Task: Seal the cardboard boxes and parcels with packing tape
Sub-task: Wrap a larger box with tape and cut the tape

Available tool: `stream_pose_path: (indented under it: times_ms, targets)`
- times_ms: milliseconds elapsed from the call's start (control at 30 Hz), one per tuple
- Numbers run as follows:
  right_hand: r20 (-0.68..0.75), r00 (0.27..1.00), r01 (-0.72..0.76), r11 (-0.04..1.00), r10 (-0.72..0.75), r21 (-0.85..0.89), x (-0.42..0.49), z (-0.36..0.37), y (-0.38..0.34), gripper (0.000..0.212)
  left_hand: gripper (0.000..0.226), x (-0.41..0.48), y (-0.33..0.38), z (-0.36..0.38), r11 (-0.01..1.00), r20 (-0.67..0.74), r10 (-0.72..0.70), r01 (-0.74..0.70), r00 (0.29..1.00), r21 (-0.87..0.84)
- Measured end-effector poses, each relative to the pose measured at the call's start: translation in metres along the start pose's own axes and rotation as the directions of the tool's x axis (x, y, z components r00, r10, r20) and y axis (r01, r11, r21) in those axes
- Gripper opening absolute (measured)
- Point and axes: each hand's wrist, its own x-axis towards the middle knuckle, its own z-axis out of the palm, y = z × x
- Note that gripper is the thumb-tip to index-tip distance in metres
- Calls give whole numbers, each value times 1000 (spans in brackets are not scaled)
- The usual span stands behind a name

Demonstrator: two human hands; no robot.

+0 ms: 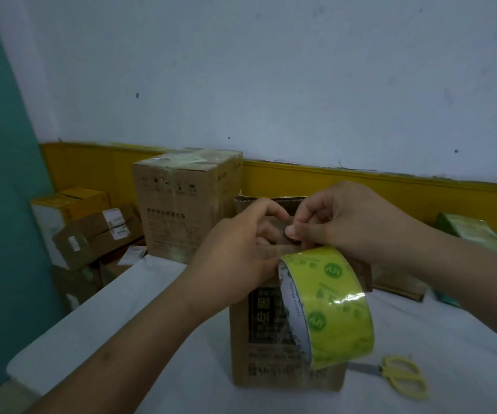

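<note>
A brown cardboard box [259, 363] with dark print stands upright on the white table [122, 318], its top flaps partly raised. In front of it hangs a roll of yellow-green packing tape [331, 306]. My left hand [235, 258] grips the roll's upper left edge, fingers curled over the box top. My right hand [339, 222] pinches the tape's loose end between thumb and fingertips just above the roll. The top opening of the box is hidden behind both hands.
Yellow-handled scissors [399, 375] lie on the table to the right of the box. A tall taped carton [181, 204] stands behind, with several smaller parcels [92, 231] piled at the left. A green packet [474, 231] sits at the right edge.
</note>
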Motion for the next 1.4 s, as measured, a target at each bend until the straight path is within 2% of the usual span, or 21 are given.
stream_pose_path:
  times_ms: [133, 333, 533, 667, 767, 867, 1033, 1133, 1233, 1300, 1400]
  targets:
    - [-8, 999, -34, 999, 34, 37, 2, 1, 1, 20, 50, 0, 1, 3, 1000, -58, 20, -20, 998, 3]
    - [5, 997, -76, 996, 76, 48, 7, 0, 1, 18, 40, -3, -5, 9, 987, -124, 139, -126, 983, 104]
    - [-22, 996, -88, 992, 90, 85, 3, 0, 2, 17, 45, -5, -9, 11, 970, -153, 219, -198, 964, 139]
    - [-44, 997, -69, 996, 71, 51, 1, 2, 4, 13, 35, -3, -13, 10, 952, -131, 274, -249, 953, 178]
    - [-72, 997, -33, 999, 30, -37, 2, 3, 6, 11, 29, -3, -14, 10, 949, -120, 285, -262, 951, 177]
    - [12, 1000, -10, 998, 11, -56, 5, 1, 8, 12, 25, -3, -14, 10, 946, -121, 295, -272, 948, 179]
    - [112, 988, -105, 994, 103, 10, 10, -1, 9, 21, 23, -2, -16, 8, 960, -101, 260, -247, 960, 130]
    - [175, 971, -166, 986, 164, -4, 10, -3, 9, 20, 22, 0, -12, 4, 962, -38, 230, -222, 972, 157]
    - [151, 969, -196, 980, 197, -23, 13, -2, 8, 16, 16, 6, -10, -13, 989, 160, 115, -128, 980, 69]
    - [141, 965, -220, 975, 223, -36, 15, 0, 9, 17, 10, 11, -3, -25, 1000, 265, -2, 8, 964, -24]
    - [150, 960, -237, 971, 236, -11, 15, 0, 11, 22, 23, 21, 7, -28, 996, 273, -83, 67, 959, 64]
